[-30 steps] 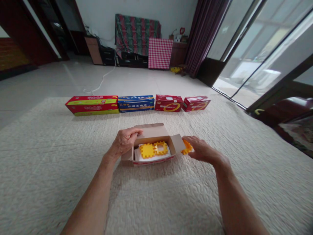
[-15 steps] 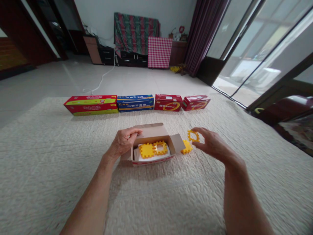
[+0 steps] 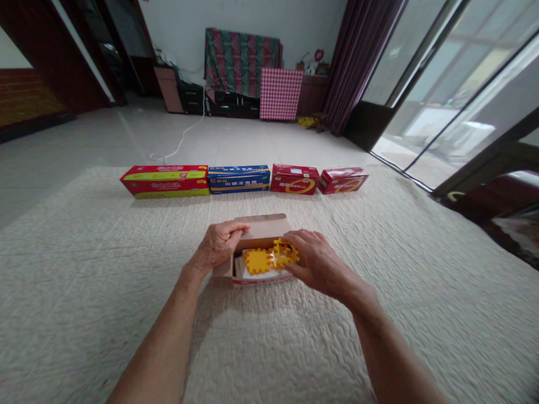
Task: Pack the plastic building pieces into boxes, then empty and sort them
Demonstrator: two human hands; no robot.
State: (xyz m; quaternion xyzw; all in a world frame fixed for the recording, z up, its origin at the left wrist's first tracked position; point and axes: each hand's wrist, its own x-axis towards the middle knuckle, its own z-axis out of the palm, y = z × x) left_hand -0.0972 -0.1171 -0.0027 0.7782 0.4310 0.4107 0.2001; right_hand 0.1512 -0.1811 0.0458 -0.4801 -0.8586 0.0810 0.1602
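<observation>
Past the far edge of the mat [image 3: 269, 348], pale floor tiles [image 3: 236, 140] reach a low cabinet [image 3: 192, 101] against a white wall [image 3: 248, 14]. Off the mat's far right corner, bright glass doors [image 3: 457, 95] stand beside a purple curtain [image 3: 361, 53].

The left forearm [image 3: 154, 334] at seven o'clock and right forearm [image 3: 393, 336] at five are bare — broad below, tapering towards the wrists — with a bare left hand [image 3: 217, 245] and right hand [image 3: 316, 258].

A living room in a home
A purple curtain [image 3: 364, 56] is hung beside glass doors [image 3: 455, 95], a low cabinet [image 3: 192, 99] is set against a pale wall [image 3: 177, 28], patterned cloth [image 3: 242, 62] is draped above it, and a quilted cover [image 3: 269, 342] is spread before the tiled floor [image 3: 126, 134].
</observation>
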